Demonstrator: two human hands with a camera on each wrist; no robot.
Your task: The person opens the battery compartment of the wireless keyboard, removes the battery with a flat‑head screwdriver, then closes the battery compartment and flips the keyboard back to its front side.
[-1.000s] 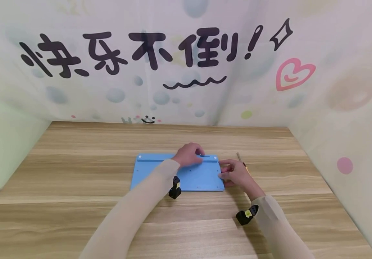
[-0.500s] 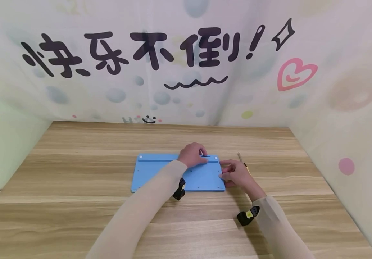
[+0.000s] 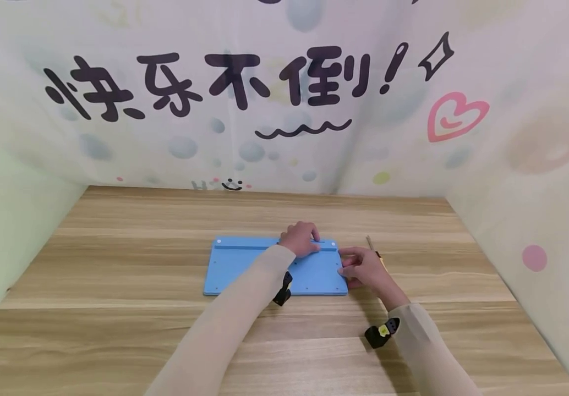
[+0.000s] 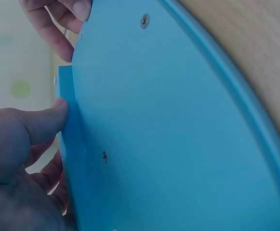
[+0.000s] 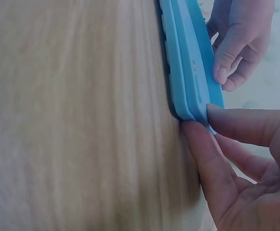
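A light blue keyboard lies face down on the wooden table. Its underside has small screws and a raised bar along the far edge. In the right wrist view, the keys show beneath its side. My left hand is at the right part of that bar, thumb on the near side and fingers curled over the far edge, by a thin dark slot. My right hand pinches the keyboard's right edge, thumb on top and fingers at the side and below.
A thin screwdriver with a yellow and black handle lies beyond my right hand, partly hidden by it. A printed cloth wall closes off the table's far side, and pale walls stand at left and right.
My left hand has slid to the right along the raised bar, towards the slot. The right hand keeps its place at the keyboard's edge. The head view has shifted slightly.
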